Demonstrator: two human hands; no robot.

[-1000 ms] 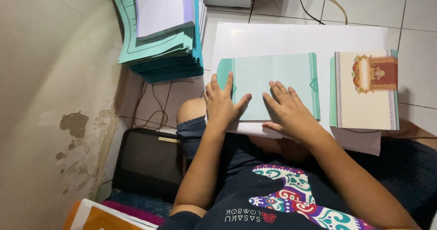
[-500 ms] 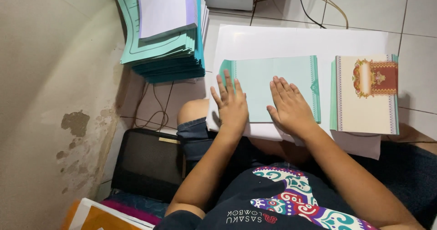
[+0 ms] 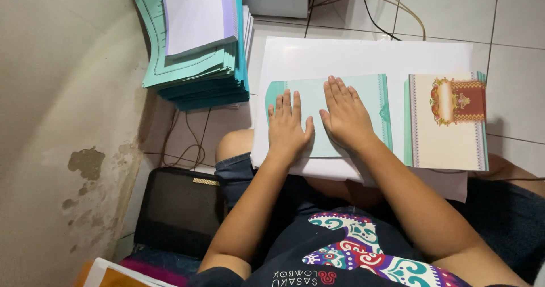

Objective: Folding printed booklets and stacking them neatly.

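A pale teal folded card [image 3: 363,102] lies on a large white sheet [image 3: 363,57] spread over my lap and the floor. Both hands rest flat on the card, fingers spread. My left hand [image 3: 288,125] presses its lower left part. My right hand [image 3: 345,114] lies on its middle, beside the left hand. Neither hand grips anything. To the right of the card sits a stack of cream cards with a red and gold ornament [image 3: 447,122].
A tall pile of teal sheets [image 3: 196,74] topped by a white paper stands at the upper left against the wall. A black bag [image 3: 179,210] lies by my left knee. Cables [image 3: 374,14] run over the floor tiles at the top.
Both hands have slid over the teal card toward its middle and now lie closer together, flat on it. The card itself stays in place.
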